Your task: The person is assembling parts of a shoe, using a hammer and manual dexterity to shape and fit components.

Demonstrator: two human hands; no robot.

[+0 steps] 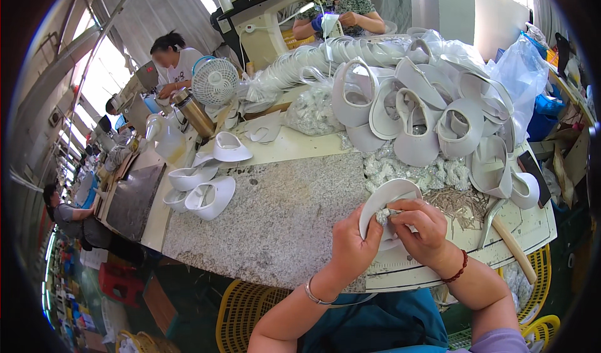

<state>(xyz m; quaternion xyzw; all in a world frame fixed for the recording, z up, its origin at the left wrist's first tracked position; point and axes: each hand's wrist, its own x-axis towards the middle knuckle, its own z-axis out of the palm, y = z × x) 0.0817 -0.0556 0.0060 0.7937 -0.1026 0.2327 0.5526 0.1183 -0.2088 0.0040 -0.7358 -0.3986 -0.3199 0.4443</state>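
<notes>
A white sun visor (387,193) is gripped at its left edge by my left hand (352,243), thumb on the inner side. My right hand (427,228) is closed in a pinch inside the visor, at a small crumpled whitish bit (382,216) by my left thumb; what the fingertips hold is partly hidden. Beyond the hands, a large heap of similar visors (418,149) covers the table's right side. Several more visors (211,197) sit at the left of the speckled grey work surface (269,228).
A hammer (514,251) with a wooden handle lies at the right edge, near thin scraps (460,207) and a dark phone (533,176). A fan (215,80), steel flask (194,113) and plastic jug (166,139) stand far left. Across the table, a person works by a sewing machine (282,24).
</notes>
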